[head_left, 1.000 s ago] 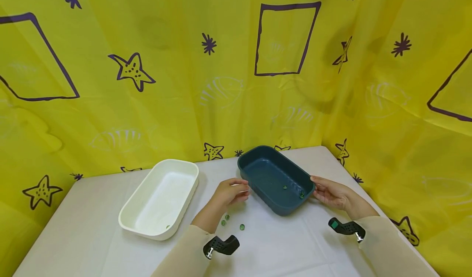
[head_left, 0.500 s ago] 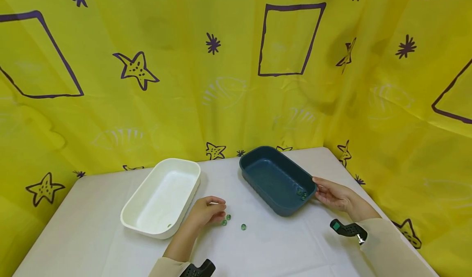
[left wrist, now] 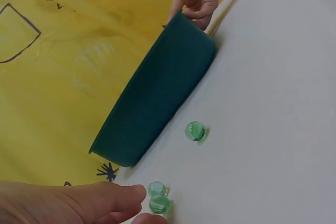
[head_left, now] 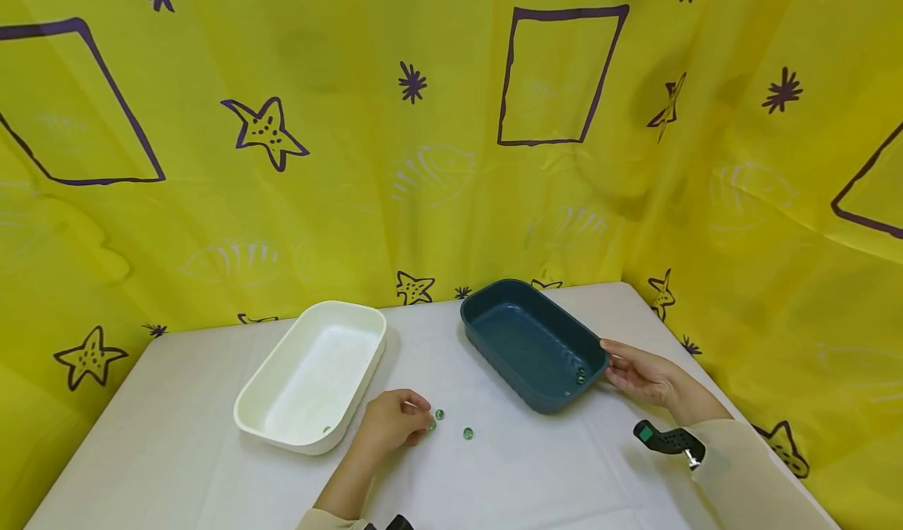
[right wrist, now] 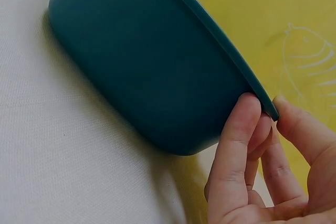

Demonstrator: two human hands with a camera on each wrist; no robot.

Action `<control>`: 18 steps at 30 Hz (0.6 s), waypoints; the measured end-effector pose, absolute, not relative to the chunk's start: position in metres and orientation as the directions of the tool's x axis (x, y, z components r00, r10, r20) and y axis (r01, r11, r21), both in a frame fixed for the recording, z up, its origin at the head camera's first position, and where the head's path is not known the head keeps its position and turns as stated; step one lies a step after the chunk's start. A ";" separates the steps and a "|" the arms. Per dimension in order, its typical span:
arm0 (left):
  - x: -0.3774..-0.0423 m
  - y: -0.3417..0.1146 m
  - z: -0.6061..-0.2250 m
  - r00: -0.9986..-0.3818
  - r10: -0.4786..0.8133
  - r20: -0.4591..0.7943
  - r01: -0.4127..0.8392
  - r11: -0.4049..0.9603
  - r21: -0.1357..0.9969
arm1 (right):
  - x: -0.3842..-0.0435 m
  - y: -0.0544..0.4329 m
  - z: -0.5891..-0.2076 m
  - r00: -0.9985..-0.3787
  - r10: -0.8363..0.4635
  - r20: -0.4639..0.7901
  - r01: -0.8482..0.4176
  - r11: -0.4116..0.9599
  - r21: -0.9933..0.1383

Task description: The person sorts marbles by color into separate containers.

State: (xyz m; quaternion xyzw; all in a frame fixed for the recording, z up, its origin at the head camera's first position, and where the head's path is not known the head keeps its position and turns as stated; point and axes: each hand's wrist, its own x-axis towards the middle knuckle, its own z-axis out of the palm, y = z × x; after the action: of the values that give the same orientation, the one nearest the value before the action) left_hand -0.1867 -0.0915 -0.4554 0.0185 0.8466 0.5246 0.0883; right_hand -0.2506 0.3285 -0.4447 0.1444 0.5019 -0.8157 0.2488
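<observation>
Two green glass marbles (left wrist: 159, 204) lie close together on the white cloth, right at the fingertips of my left hand (head_left: 397, 422). Its thumb and forefinger are apart, with a small gap between them and no marble gripped. A third marble (head_left: 469, 433) sits a little to the right. My right hand (head_left: 645, 375) pinches the near right corner rim of a dark teal plastic bin (right wrist: 136, 61), thumb over the rim and fingers underneath. Several green marbles (head_left: 581, 375) are inside that bin, near the held corner.
A white plastic bin (head_left: 252, 430) stands on the left, with one small green marble (head_left: 327, 430) in its near end. A yellow patterned curtain (head_left: 339, 161) hangs along the back and right edges of the cloth-covered table (head_left: 176, 404).
My left hand has moved from beside the teal bin leftward and down to the loose marbles. The marbles in the teal bin have rolled toward its held corner. My right hand keeps its grip.
</observation>
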 end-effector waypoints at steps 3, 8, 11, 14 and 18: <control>-0.186 -0.090 -0.457 -0.986 0.122 -0.112 -0.044 0.463 0.885 | -0.251 0.328 -0.444 -0.834 -0.262 -0.486 0.552 -0.371 -0.747; -0.185 -0.086 -0.458 -0.991 0.114 -0.070 -0.004 0.499 0.867 | -0.250 0.329 -0.445 -0.837 -0.263 -0.480 0.547 -0.373 -0.749; -0.185 -0.085 -0.458 -0.992 0.115 -0.043 0.026 0.541 0.841 | -0.250 0.330 -0.445 -0.837 -0.266 -0.478 0.547 -0.375 -0.749; -0.185 -0.084 -0.459 -0.994 0.107 -0.028 0.039 0.572 0.819 | -0.250 0.330 -0.445 -0.837 -0.270 -0.477 0.547 -0.375 -0.748; -0.185 -0.085 -0.461 -0.995 0.085 -0.043 0.014 0.581 0.813 | -0.250 0.330 -0.445 -0.835 -0.273 -0.477 0.549 -0.378 -0.745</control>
State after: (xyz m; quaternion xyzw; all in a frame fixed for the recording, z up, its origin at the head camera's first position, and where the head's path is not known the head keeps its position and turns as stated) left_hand -0.1853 -0.0850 -0.4607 0.0279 0.8884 0.4566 0.0386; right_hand -0.2499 0.3296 -0.4447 0.1387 0.4980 -0.8184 0.2512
